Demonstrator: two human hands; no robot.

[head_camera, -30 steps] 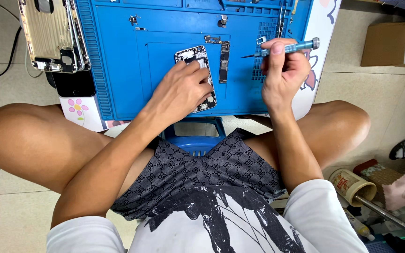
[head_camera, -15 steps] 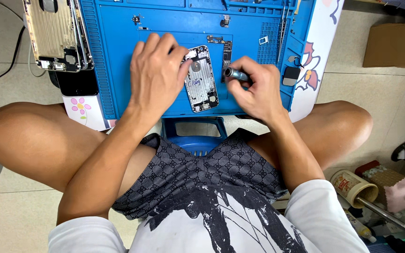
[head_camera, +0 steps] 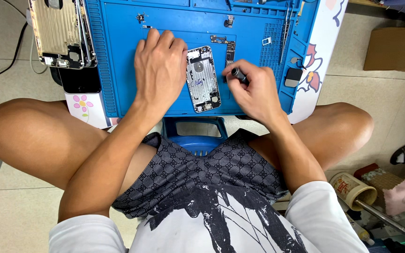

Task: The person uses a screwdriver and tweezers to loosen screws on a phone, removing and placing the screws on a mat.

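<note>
The blue work mat (head_camera: 165, 98) carries an opened phone housing (head_camera: 203, 78) at its centre. At nine o'clock of the housing, the left hand (head_camera: 159, 70) presses flat, steadying its edge. At three o'clock, the right hand (head_camera: 255, 91) is clamped on a screwdriver (head_camera: 239, 75). Loose small parts (head_camera: 229, 49) lie at one o'clock; a slipping tip could likely scatter them or gouge the housing.

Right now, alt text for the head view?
Seen from above, a seated person's left hand steadies an opened phone housing on a blue repair mat, while the right hand holds a dark screwdriver beside it.
</note>
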